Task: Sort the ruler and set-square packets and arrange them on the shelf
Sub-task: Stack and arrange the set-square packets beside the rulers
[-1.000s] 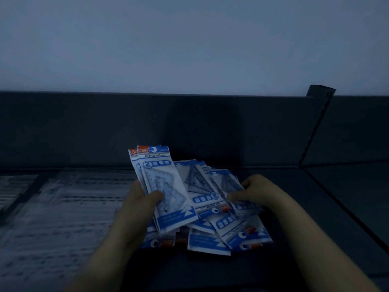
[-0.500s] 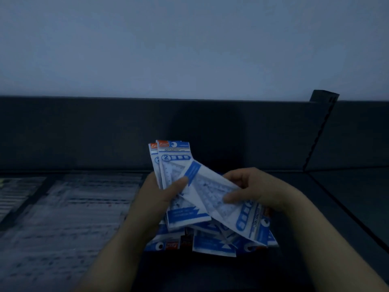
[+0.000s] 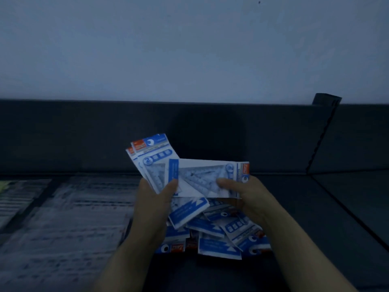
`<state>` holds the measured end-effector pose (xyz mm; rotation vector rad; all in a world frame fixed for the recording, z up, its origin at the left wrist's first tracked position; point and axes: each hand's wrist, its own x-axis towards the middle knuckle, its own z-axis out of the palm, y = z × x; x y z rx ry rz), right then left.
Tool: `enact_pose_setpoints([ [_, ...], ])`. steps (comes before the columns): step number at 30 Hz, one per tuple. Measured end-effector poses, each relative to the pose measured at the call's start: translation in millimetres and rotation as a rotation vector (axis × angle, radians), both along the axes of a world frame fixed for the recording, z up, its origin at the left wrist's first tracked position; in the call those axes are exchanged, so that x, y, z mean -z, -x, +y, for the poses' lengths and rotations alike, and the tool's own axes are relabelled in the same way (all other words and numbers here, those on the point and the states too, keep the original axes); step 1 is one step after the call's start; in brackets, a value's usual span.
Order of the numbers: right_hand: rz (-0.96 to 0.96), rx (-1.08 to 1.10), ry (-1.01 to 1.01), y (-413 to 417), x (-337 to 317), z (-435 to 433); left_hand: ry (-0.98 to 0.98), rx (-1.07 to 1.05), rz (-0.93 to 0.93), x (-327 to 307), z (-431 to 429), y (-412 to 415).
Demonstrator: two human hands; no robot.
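1. the left hand (image 3: 155, 199), centre-left of the frame, grips a small fanned stack of set-square packets (image 3: 150, 157) — thumb across the front, fingers behind. the stack stands nearly upright, leaning a little to the left, and rises above the hand.
2. the right hand (image 3: 246, 197), centre-right, pinches a single packet (image 3: 210, 175) turned sideways, with the thumb on its front near the right end. the packet stretches left from that hand, overlaps the front of the stack and reaches the left thumb.
3. below both hands a loose pile of blue-and-white packets (image 3: 221, 234) lies on the dark shelf (image 3: 315, 218), overlapping at mixed angles and partly hidden by the wrists.
4. in the lower left of the frame, clear ruler packets (image 3: 73, 207) lie flat in rows on the shelf, just beside the pile — too blurred to read.
5. a dark back panel (image 3: 84, 135) runs across the middle of the frame, with a pale wall (image 3: 189, 49) above it.
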<state>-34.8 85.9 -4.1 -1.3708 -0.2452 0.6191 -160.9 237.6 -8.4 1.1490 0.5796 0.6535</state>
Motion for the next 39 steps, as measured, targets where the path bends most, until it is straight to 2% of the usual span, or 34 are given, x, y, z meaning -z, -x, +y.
enact_pose_setpoints([
  [4,-0.077,0.038,0.002,-12,-16,-13,0.054,0.061,0.052,-5,4,6],
  [7,-0.105,-0.172,0.067,-17,-30,-25,0.001,0.136,0.101,-7,12,10],
  [10,-0.241,-0.288,0.24,-11,-34,-13,-0.051,0.353,0.097,-10,9,11],
  [12,-0.324,-0.247,0.236,-4,-31,3,-0.193,0.452,0.133,-10,4,11],
  [15,-0.31,-0.081,0.165,-6,-22,13,-0.254,0.364,0.161,-3,10,11],
  [17,-0.413,-0.024,0.412,-10,-17,7,-0.203,0.229,0.158,4,22,13],
  [19,-0.449,-0.073,0.687,-9,-8,2,-0.143,0.14,0.146,7,31,16],
  [21,-0.429,-0.137,0.786,0,-1,5,-0.085,0.116,0.134,7,35,19],
  [25,-0.531,-0.154,0.931,2,2,16,-0.062,0.131,0.144,8,35,23],
  [29,-0.451,-0.152,0.824,-3,1,16,-0.054,0.135,0.159,9,34,24],
  [32,-0.452,-0.014,0.594,-8,1,6,-0.056,0.118,0.178,9,36,27],
  [34,-0.365,0.013,0.382,-7,-6,-4,-0.057,0.117,0.187,8,39,30],
  [37,-0.206,-0.089,0.121,-5,-19,-22,-0.023,0.117,0.171,3,39,32],
  [39,-0.211,-0.235,0.129,-3,-23,-31,0.02,0.134,0.157,-1,36,31],
])
